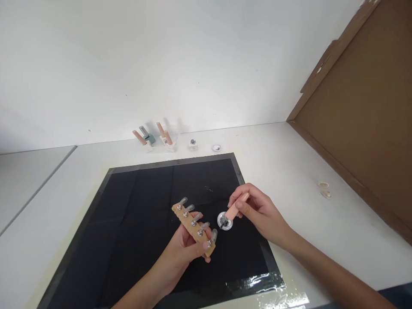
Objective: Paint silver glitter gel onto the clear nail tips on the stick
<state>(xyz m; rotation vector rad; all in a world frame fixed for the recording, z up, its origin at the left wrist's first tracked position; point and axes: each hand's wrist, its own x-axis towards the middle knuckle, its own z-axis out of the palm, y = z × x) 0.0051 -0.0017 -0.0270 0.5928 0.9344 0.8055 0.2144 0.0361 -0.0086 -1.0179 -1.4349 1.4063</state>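
Note:
My left hand (pixel 188 249) grips a tan nail tip stand (pixel 189 226) above the black mat (pixel 141 240). Several clear false nails (pixel 197 217) stick up from it on silvery bases, and my thumb presses near its lower end. Just right of the stand, my right hand (pixel 254 208) pinches a peach nail polish brush cap (pixel 237 207). Its brush end points down into a small round dish (pixel 225 221) with silvery-grey contents. Whether the bristles touch the contents is hard to make out.
Along the wall stand several nail polish bottles (pixel 169 143), a small white jar (pixel 193 145) and a round white lid (pixel 216 148). Two small oval pieces (pixel 325 194) lie at the right. A brown cardboard panel (pixel 363 120) bounds the right side.

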